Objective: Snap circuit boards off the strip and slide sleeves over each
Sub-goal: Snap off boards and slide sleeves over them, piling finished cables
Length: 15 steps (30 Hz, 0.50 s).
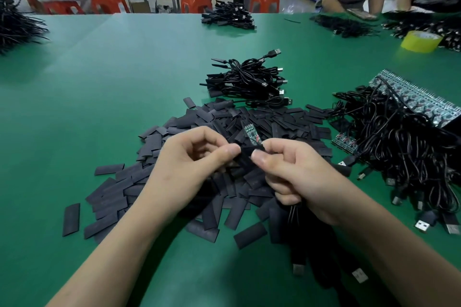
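The left hand (194, 157) pinches one end of a black sleeve (245, 154) between thumb and forefinger, its other fingers curled. The right hand (299, 174) pinches the opposite end of the same sleeve, while its lower fingers curl round black cables (294, 212) that run down toward the near edge; their plugs lie there, partly cut off by shadow. A narrow green circuit board (252, 133) projects upward from the sleeve between the two hands; its lower end is hidden inside the sleeve and behind the right forefinger, so how far it is inserted cannot be told. Beneath and around both hands lies a pile of sleeves (112, 194), flat and black, spreading left and forward over the green desk (124, 70). Beyond the pile sits a bundle of cables (249, 80) with plugs pointing right. To the right, a tangle of cables (404, 152) covers much of a long strip of boards (411, 97), whose far end runs out of view; a short strip (345, 141) lies just beside the tangle, touching the pile. A yellow roll of tape (421, 41) stands near the far right edge. The left half of the desk is bare green surface. Past the far edge stand red stools (107, 1) and people, blurred and cut off at the shoulders.
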Available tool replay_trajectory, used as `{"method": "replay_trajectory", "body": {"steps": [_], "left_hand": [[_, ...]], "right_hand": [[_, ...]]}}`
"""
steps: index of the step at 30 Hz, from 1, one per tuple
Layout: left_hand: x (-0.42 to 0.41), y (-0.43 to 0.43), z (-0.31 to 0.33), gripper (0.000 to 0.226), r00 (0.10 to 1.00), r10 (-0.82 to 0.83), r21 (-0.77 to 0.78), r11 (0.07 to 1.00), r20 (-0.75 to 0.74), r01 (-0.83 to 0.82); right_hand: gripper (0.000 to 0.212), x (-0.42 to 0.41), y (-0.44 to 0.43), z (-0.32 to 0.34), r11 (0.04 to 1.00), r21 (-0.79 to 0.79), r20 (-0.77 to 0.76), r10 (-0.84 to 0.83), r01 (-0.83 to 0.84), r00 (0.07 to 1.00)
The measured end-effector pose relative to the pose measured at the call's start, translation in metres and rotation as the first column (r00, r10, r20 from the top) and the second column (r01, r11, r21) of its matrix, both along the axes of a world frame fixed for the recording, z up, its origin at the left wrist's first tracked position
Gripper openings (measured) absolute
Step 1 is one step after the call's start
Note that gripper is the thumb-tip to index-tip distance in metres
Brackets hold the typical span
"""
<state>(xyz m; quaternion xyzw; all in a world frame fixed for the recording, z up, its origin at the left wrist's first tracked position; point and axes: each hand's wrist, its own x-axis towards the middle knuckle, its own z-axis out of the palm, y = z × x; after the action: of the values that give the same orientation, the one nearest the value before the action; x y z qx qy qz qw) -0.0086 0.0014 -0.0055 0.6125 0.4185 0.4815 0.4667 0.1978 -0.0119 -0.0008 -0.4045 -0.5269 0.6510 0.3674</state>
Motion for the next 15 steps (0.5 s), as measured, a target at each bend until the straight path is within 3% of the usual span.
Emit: {"method": "replay_trajectory", "body": {"steps": [3, 7, 10, 13, 15], "left_hand": [[0.003, 0.0, -0.002, 0.017, 0.998, -0.007, -0.052, 0.999, 0.066, 0.011], [0.005, 0.001, -0.008, 0.026, 1.0, 0.011, -0.05, 0.999, 0.012, -0.01], [0.003, 0.001, -0.01, 0.019, 0.984, 0.105, 0.129, 0.988, -0.144, -0.087], [0.0, 0.001, -0.01, 0.025, 0.904, 0.142, 0.447, 0.893, -0.403, 0.059], [-0.001, 0.001, -0.012, 0.029, 0.847, 0.179, 0.526, 0.84, -0.501, 0.134]], "right_hand": [[0.018, -0.003, -0.001, -0.003, 0.999, 0.046, 0.037, 0.007, -0.009, 0.999], [0.013, -0.005, -0.001, -0.007, 0.995, 0.059, 0.081, -0.079, 0.075, 0.994], [0.015, -0.005, 0.0, -0.008, 0.991, 0.05, 0.089, -0.13, 0.126, 0.987], [0.016, -0.004, 0.0, -0.008, 0.988, 0.031, 0.078, -0.151, 0.149, 0.985], [0.017, -0.004, 0.0, -0.008, 0.991, 0.024, 0.078, -0.134, 0.133, 0.988]]}}
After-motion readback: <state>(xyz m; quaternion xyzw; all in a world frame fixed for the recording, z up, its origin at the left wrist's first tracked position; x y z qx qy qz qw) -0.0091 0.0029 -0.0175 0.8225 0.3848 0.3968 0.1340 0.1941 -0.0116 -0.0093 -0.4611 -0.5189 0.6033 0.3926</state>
